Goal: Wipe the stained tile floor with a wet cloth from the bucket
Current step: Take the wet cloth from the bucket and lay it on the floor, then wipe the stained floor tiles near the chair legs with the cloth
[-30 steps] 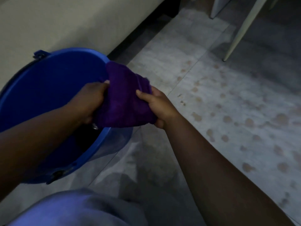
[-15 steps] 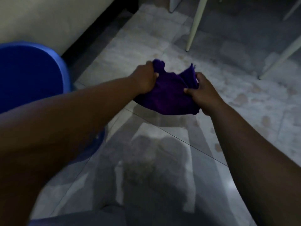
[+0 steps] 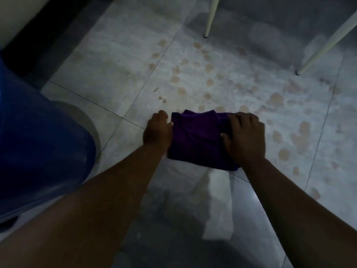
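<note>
- While both arms reach fwd, the folded dark purple cloth point(image 3: 195, 140) lies flat on the pale grey tile floor point(image 3: 119, 60), between the two hands.
- Left hand point(image 3: 157, 130): curled into a loose fist at the cloth's left edge, fingers tucked under so only knuckles show; thumb side touches the fabric and seems to pinch the edge, tho the grip itself is hidden by the hand.
- Right hand point(image 3: 244, 136): fingers spread and mostly flat, palm down on the cloth's right part, pressing it to the tile; thumb points inward across the fabric. Not clenched, nothing wrapped in it.
- Cloth's far edge sits at the near rim of the brownish round stains point(image 3: 210, 82), which scatter over the tiles beyond and to the right; a few blotches lie right of the right hand.
- Big blue plastic bucket point(image 3: 38, 144) stands at left, well apart from the cloth, cut off by the frame edge; its inside can't be seen.
- Two thin white furniture legs point(image 3: 209, 18) rest on the floor at the far side, tops cut off.
- Room is v. dim: near floor below the forearms is dark shadow w/ a pale reflected patch, detail hard to make out; whether the cloth is wet can't be told.
</note>
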The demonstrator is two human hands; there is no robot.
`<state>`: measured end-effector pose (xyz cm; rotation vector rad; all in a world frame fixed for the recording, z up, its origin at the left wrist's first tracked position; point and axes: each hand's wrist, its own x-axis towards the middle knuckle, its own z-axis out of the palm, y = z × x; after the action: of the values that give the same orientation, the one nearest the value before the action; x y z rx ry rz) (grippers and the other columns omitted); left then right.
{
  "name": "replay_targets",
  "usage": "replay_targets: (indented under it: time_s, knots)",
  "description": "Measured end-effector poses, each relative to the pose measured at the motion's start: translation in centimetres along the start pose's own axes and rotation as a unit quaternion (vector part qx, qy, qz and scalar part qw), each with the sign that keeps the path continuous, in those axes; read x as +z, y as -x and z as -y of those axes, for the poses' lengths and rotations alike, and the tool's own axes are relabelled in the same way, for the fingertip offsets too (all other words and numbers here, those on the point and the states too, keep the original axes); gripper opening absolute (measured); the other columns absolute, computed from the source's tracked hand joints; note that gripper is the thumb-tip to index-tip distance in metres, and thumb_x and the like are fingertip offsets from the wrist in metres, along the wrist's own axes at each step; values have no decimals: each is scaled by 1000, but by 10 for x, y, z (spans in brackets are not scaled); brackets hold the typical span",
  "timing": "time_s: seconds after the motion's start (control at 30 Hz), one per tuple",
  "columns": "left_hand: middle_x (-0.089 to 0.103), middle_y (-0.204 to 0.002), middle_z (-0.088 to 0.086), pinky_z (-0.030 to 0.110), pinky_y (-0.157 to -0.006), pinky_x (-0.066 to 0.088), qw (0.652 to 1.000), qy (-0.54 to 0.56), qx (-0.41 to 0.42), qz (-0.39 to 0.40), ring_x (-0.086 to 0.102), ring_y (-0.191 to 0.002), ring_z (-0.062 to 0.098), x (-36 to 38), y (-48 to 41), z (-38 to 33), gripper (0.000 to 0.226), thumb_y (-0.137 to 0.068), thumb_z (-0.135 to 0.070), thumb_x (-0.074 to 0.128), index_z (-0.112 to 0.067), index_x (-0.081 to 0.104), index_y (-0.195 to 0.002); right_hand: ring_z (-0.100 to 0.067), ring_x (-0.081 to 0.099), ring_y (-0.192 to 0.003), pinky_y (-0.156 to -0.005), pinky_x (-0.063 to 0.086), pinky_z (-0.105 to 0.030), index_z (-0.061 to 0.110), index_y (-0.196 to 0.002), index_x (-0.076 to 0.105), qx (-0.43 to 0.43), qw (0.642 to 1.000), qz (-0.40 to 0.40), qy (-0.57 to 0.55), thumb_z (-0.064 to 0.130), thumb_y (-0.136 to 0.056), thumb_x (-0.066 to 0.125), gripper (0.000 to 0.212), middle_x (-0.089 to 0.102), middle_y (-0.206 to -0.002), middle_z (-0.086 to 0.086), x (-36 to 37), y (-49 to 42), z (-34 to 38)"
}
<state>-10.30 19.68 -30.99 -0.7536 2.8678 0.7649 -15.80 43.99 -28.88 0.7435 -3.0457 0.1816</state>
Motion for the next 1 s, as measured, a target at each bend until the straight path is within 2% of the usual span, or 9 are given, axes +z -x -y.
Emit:
replay_targets:
  time_s: [0.07, 0.17, 0.3, 0.37, 0.47, 0.6, 0.7, 0.87, 1.0]
  knots:
    - [60, -118, 19, 45, -84, 48, 996, -69, 8, -55, 55, -110, 39, 1, 2, 19, 34, -94, -31, 47, -6, 58, -115, -40, 43, -137, -104, 42, -55, 13, -136, 55, -137, 990, 43, -7, 41, -82, 70, 63, 52, -143, -16, 8, -13, 15]
    - [49, -143, 16, 50, -105, 40, 988, -134, -44, -66, 44, -135, 35, 10, 8, 48, 42, -96, -36, 45, -11, 52, -129, -35, 25, -151, -117, 27, -55, 26, -148, 44, -312, 937, 150, 42, 53, -86, 61, 70, 33, -161, -8, 31, -30, 33]
    - [26, -162, 13, 55, -119, 22, 984, -143, -87, -69, 20, -151, 34, 24, 17, 65, 53, -98, -41, 38, -16, 37, -145, -30, 10, -154, -124, 14, -54, 30, -155, 27, -403, 897, 173, 56, 60, -97, 32, 66, 17, -166, -3, 53, -41, 17]
    - [22, -164, 14, 55, -120, 19, 983, -147, -76, -73, 18, -152, 35, 29, 21, 66, 59, -98, -45, 30, -16, 33, -148, -30, 9, -155, -124, 9, -55, 31, -156, 27, -398, 901, 166, 37, 63, -97, 32, 67, 16, -166, -2, 57, -42, -1]
    - [20, -164, 15, 56, -122, 16, 982, -153, -76, -85, 16, -153, 35, 32, 23, 64, 66, -98, -51, 22, -14, 31, -151, -31, 10, -155, -123, 9, -58, 34, -156, 26, -331, 930, 156, 38, 68, -94, 34, 72, 15, -167, -1, 60, -54, -27]
    - [17, -165, 15, 56, -122, 15, 978, -174, -82, -79, 13, -154, 34, 34, 22, 62, 67, -99, -53, 24, -14, 27, -154, -34, 9, -155, -122, 8, -60, 35, -157, 15, -235, 958, 159, 40, 73, -92, 16, 76, 15, -168, -6, 55, -109, -38]
    - [17, -165, 14, 56, -121, 16, 976, -184, -88, -73, 14, -154, 33, 35, 21, 63, 68, -99, -54, 23, -15, 27, -154, -34, -1, -155, -122, 0, -61, 40, -158, 8, -176, 973, 149, 30, 76, -90, 9, 77, 3, -169, -4, 59, -157, -14]
    - [16, -166, 11, 51, -124, 11, 982, -151, -90, -75, 13, -154, 28, 29, 18, 62, 68, -97, -55, 23, -17, 26, -153, -37, -7, -154, -119, -5, -67, 45, -156, 5, -194, 971, 137, 21, 77, -91, 10, 73, -4, -169, -6, 79, -200, 84]
    - [18, -166, 11, 47, -124, 14, 977, -123, -118, -128, 16, -154, 25, 29, 24, 65, 70, -100, -53, 16, -11, 22, -156, -40, 3, -154, -118, 3, -69, 41, -156, 20, -255, 959, 125, -12, 73, -93, 23, 71, 9, -168, -10, 87, -141, 128]
